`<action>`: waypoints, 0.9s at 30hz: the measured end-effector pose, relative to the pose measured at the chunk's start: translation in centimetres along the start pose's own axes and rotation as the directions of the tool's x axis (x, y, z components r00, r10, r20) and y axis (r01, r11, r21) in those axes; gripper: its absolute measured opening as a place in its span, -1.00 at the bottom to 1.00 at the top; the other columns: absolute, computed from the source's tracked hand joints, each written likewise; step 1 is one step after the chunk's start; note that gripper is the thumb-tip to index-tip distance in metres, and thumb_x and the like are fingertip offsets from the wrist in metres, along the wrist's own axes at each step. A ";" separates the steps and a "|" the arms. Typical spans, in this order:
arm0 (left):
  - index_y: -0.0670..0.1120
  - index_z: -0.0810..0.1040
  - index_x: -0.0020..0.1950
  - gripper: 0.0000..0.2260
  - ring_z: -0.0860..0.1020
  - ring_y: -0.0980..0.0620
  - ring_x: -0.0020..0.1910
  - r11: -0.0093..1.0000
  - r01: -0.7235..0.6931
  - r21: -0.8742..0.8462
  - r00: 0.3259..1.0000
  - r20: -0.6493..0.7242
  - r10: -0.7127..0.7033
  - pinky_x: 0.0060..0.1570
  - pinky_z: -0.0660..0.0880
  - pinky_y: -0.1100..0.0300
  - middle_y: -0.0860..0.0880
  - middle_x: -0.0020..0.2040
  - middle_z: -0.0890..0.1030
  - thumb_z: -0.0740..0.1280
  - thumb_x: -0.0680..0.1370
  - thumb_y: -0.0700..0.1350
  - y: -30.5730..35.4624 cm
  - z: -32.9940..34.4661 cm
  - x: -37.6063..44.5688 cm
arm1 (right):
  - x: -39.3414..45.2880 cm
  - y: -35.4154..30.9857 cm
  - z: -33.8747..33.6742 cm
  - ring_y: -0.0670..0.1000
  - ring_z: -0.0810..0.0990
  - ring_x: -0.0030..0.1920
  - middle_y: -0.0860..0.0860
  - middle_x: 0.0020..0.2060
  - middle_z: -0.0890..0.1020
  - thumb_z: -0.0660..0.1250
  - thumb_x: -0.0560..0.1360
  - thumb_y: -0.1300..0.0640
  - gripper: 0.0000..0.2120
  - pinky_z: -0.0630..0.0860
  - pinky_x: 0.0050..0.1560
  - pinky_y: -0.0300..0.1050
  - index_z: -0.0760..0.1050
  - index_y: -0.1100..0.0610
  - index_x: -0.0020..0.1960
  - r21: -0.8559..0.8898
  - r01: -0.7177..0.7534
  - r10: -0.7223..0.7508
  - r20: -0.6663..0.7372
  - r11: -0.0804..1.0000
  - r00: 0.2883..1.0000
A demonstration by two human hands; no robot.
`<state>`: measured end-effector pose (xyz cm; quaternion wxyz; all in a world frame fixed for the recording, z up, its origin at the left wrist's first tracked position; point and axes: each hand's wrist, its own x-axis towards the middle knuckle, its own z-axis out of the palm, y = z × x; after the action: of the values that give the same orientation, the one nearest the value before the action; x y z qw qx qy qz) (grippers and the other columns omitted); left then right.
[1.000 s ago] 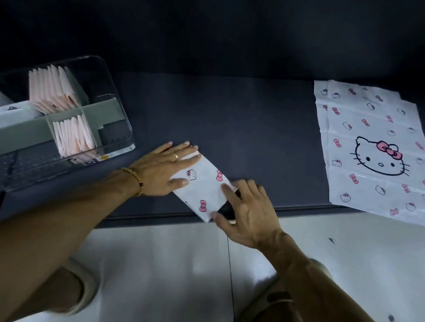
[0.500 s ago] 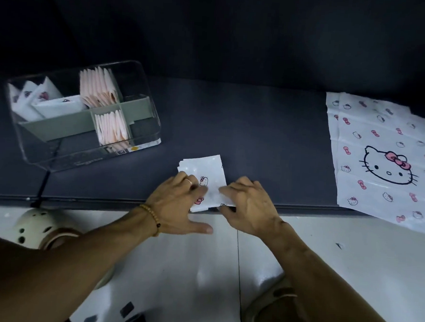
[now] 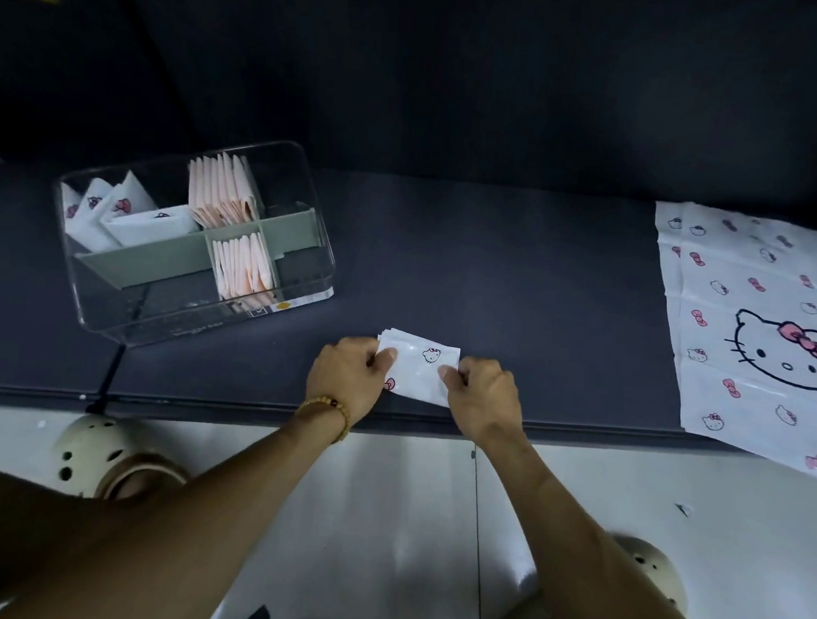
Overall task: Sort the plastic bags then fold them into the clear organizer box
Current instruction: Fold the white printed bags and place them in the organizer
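A folded white bag (image 3: 419, 370) is pinched at both ends near the front edge of the dark table (image 3: 518, 277).

The bag's left end is gripped by the curled fingers of the left hand (image 3: 345, 377), its right end by the right hand (image 3: 485, 397). The clear organizer box (image 3: 110, 312) is set to the left, well apart; folded white bags (image 3: 115, 217) and pink bags (image 3: 220, 192) are stood in its compartments. An unfolded printed bag (image 3: 754, 325) is spread flat at the far right.
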<state>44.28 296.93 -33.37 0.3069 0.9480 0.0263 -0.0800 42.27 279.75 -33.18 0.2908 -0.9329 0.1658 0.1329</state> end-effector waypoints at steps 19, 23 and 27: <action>-0.10 0.48 0.04 -0.76 0.58 -0.17 -0.15 0.839 -0.132 0.527 0.979 -0.062 0.193 -0.32 0.35 0.11 -0.12 -0.14 0.62 0.19 0.56 0.05 0.2 0.8 1.8 | -0.1 3.3 1.9 0.08 0.09 0.54 0.02 0.52 0.22 -0.11 0.65 -0.01 -0.50 0.05 0.50 0.11 0.20 0.14 0.52 -0.405 0.404 -0.461 -0.050 0.820 0.886; -0.15 0.51 0.24 -0.67 0.50 -0.13 0.17 0.689 -0.425 0.587 0.834 -0.043 0.550 0.14 0.41 -0.06 -0.12 0.19 0.56 0.24 0.52 -0.05 1.4 1.9 1.7 | 0.2 3.5 2.1 0.01 -0.08 0.56 -0.02 0.56 0.06 -0.23 0.65 -0.06 -0.47 -0.17 0.51 0.04 0.03 0.09 0.56 -0.434 0.416 -0.457 0.013 0.799 0.890; -0.21 0.12 0.52 -0.53 0.12 -0.08 0.52 0.623 -0.595 0.509 0.797 0.269 0.541 0.50 -0.10 0.05 -0.16 0.52 0.19 0.04 0.62 -0.12 2.4 4.9 1.4 | 0.1 3.8 2.2 -0.01 -0.17 0.55 -0.01 0.56 0.00 -0.24 0.64 -0.05 -0.47 -0.22 0.51 0.05 -0.05 0.10 0.57 -0.444 0.425 -0.460 0.032 0.789 0.887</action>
<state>45.20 292.16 -36.13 0.0197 0.9491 -0.3133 -0.0252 40.61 278.03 -36.85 0.0894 -0.9910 -0.0802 0.0587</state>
